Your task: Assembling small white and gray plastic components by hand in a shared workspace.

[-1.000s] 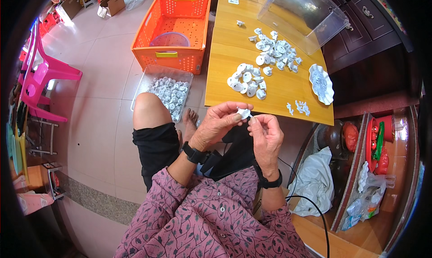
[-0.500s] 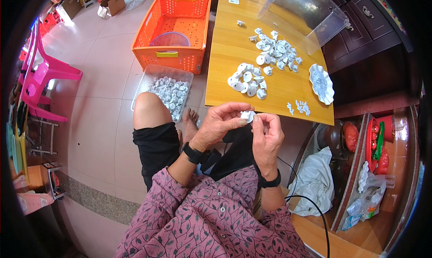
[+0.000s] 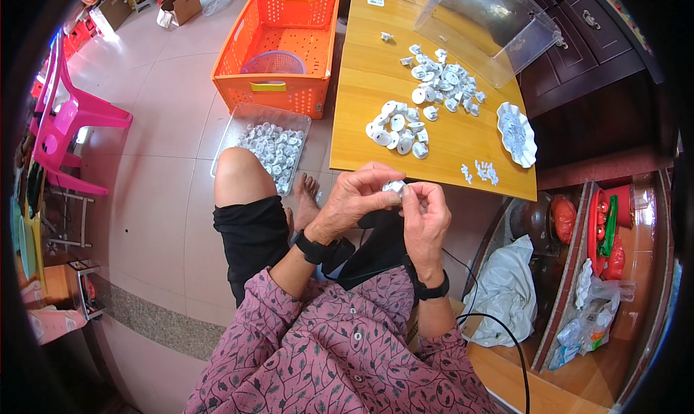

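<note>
Right hand (image 3: 425, 216) shifts slightly in toward the left hand (image 3: 350, 201), fingers now hiding more of the small white piece (image 3: 394, 187); loose white pieces (image 3: 419, 150) on the yellow table (image 3: 369, 60) unchanged. Piece is between both hands, by the table's near edge. Left thumb and fingers pinch its left side, right fingertips meet its right; can't tell whether they clasp a separate part. Looks like light, stiff plastic, perhaps slick, thin bits maybe snappable; best pinched by the outer edge

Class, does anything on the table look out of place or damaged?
One small white piece lies alone far back on the table, apart from the clustered white pieces, so it looks stray. No damage is visible.
</note>
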`<state>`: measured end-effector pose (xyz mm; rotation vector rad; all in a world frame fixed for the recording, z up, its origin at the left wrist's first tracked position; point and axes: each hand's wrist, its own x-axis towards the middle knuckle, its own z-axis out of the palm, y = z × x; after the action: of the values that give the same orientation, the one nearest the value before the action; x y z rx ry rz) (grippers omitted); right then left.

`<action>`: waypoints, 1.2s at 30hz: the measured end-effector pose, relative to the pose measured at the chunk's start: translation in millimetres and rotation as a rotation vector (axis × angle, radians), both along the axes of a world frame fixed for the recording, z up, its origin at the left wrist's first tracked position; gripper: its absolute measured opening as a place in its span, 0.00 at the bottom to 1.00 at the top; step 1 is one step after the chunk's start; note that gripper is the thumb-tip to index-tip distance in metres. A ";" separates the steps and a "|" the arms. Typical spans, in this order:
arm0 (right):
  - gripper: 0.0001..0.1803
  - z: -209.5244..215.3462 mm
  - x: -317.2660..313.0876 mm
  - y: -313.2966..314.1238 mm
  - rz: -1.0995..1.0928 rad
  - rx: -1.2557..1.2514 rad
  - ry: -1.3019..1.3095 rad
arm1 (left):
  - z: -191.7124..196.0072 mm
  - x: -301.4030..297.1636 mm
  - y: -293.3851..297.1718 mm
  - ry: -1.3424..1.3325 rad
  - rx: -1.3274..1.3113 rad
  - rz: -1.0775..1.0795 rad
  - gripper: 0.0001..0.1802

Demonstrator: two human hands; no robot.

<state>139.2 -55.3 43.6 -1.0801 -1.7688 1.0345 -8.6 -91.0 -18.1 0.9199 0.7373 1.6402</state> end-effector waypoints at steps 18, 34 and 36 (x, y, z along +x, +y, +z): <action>0.05 -0.4 1.9 2.2 -0.004 -0.076 0.071 | 1.1 0.2 -0.4 -0.231 -0.086 -0.153 0.19; 0.06 -0.6 1.4 -0.5 0.003 -0.080 0.013 | 2.0 -0.7 0.5 -0.255 -0.154 -0.100 0.15; 0.06 -1.2 1.6 -0.4 0.004 -0.080 0.003 | 1.5 -0.2 0.6 -0.255 -0.155 -0.101 0.14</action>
<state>140.8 -55.7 42.4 -1.1239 -1.7411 1.1170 -8.9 -90.5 -16.5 0.6144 0.6220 1.5519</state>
